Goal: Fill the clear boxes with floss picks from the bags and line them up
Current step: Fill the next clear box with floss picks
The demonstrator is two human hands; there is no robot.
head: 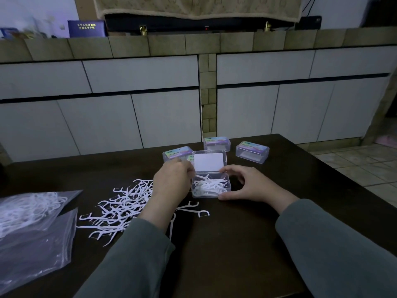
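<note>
Both hands worked at one open clear box (211, 186). The right hand (250, 183) cupped its right side, thumb at the near corner and fingers curled over the far edge, apparently to keep it from sliding. The left hand (171, 181) pinched a floss pick (200, 176) at the box's left rim, feeding it in. Loose floss picks (120, 209) lay just behind that wrist, within easy reach; three closed boxes (252, 152) waited beyond the fingertips.

Dark table (247, 244): picks (120, 209), boxes (252, 152), bags (32, 229)

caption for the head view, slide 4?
Left hand feeds floss picks into open clear box, steadied by right hand.
</note>
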